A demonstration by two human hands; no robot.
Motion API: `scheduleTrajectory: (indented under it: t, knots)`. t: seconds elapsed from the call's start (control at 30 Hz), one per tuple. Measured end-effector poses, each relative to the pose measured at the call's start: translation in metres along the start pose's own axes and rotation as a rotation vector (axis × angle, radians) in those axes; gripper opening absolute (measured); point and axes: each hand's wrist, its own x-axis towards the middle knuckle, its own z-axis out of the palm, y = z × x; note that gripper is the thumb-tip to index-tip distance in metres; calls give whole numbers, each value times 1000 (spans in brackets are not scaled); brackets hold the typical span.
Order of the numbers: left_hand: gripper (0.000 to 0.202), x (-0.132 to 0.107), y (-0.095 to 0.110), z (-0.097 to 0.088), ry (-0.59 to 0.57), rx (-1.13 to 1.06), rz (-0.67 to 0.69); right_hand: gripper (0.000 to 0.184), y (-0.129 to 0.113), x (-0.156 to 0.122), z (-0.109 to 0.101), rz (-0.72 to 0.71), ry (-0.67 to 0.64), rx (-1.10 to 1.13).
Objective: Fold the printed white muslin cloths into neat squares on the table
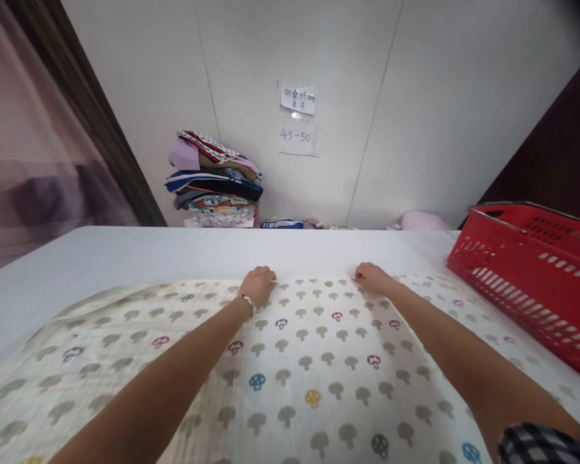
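A thin cream blanket [314, 361] printed with grey and coloured mushrooms lies spread over the white table, its far edge running roughly straight across. My left hand [258, 285], with a bracelet at the wrist, has its fingers curled over that far edge left of centre. Further right, my right hand [371, 278] is closed in a pinch on the same edge. Between the two hands the cloth lies nearly flat. Soft folds show toward its far left corner, and its near part runs out of view under my arms.
A red plastic basket [526, 270] stands on the right of the table [212, 251], beside the blanket. Folded clothes [217, 180] are stacked behind the table's far edge. Paper signs [298, 122] hang on the wall, and a pinkish curtain [33, 148] hangs at left.
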Motion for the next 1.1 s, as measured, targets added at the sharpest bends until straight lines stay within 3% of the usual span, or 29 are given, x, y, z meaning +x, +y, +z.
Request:
scheduleTrajectory:
  t: [0.23, 0.5, 0.6, 0.67, 0.73, 0.83, 0.93, 1.1]
  knots:
    - [13, 8, 0, 0, 33, -43, -209, 19, -10, 5, 0, 118, 78, -6]
    - [19, 9, -3, 4, 33, -13, -241, 18, -10, 6, 7, 50, 75, 81]
    - [23, 8, 5, 3, 59, 15, -261, 18, -7, 7, 10, 35, 96, 122]
    - [28, 7, 18, 4, 91, 22, -198, 18, -8, 10, 13, 60, 121, 128]
    - [35, 7, 35, 9, 99, 6, -44, 17, -11, 12, 16, 86, 146, 115]
    - [53, 7, 56, 23, -13, -26, 117, 16, -10, 15, 18, 85, 166, 89]
    - [69, 7, 62, 37, -131, -38, 68, 17, 5, 9, 14, 53, 148, 58]
    - [71, 9, 58, 44, -127, -16, 51, 24, 66, -22, 3, 138, 105, -27]
